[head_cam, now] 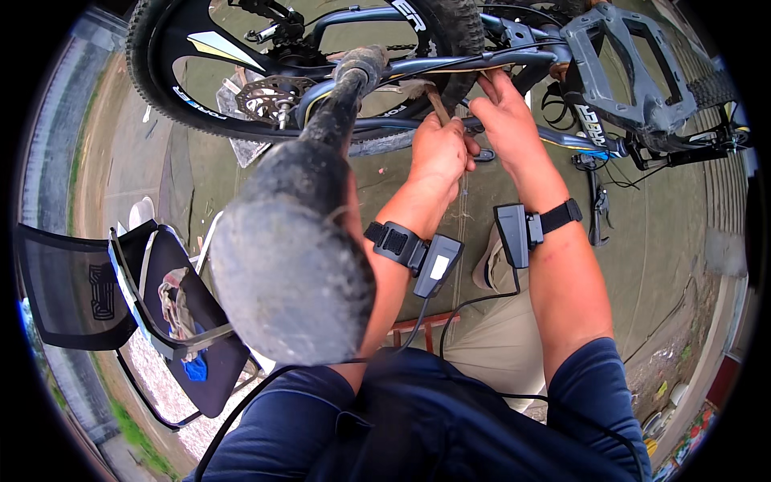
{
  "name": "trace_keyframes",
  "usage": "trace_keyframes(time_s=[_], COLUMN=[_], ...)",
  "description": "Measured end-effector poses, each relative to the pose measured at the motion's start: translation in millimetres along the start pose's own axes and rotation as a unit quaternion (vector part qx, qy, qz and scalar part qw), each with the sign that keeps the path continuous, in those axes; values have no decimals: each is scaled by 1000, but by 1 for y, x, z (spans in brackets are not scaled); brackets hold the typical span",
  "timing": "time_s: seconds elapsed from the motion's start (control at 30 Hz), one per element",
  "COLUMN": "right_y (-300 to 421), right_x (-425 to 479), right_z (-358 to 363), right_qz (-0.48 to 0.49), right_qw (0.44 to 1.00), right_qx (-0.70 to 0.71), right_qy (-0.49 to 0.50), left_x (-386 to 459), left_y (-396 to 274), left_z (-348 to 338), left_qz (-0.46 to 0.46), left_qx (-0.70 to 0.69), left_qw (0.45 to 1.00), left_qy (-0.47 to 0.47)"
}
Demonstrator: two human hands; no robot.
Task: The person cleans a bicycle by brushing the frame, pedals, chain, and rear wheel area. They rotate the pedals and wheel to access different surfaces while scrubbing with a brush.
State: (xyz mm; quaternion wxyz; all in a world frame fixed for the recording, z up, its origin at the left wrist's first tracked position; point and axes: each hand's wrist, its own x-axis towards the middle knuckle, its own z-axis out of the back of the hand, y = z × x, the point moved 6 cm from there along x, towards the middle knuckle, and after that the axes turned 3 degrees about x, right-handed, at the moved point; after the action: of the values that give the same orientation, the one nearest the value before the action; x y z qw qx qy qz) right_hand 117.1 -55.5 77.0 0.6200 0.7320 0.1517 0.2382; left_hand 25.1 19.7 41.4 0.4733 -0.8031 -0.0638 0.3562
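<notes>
A bicycle with a blue-grey frame [452, 62] lies across the upper part of the head view, with its knobbly-tyred wheel [135, 72] at the left. My left hand [438, 147] grips the wooden handle of a brush [438, 103], whose pale bristles are beside the frame tubes and tyre. My right hand [506, 114] is at the frame tube just right of the brush, fingertips up against its underside; whether it pinches a cable or the tube cannot be told. A large blurred dark handlebar grip or saddle-like part [295, 277] stands close to the camera and covers part of my left arm.
A black pedal [632, 72] is near the camera at upper right. At left stands a black chair [205, 355] with a rag [176, 301] and a blue cloth [194, 367] on it. A brake lever [596, 208] hangs beyond my right hand. Cables run from my wrist devices.
</notes>
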Motion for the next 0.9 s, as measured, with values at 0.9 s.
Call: trace_keyframes(time_s=[0.9], right_y=[-15], right_x=[7], right_z=[7], right_qz=[3], right_qw=[1000], right_qx=[18], right_qy=[0], left_x=[-39], left_y=[38], left_z=[62], left_qz=[9], left_qx=[97], left_qw=[995], left_qy=[0])
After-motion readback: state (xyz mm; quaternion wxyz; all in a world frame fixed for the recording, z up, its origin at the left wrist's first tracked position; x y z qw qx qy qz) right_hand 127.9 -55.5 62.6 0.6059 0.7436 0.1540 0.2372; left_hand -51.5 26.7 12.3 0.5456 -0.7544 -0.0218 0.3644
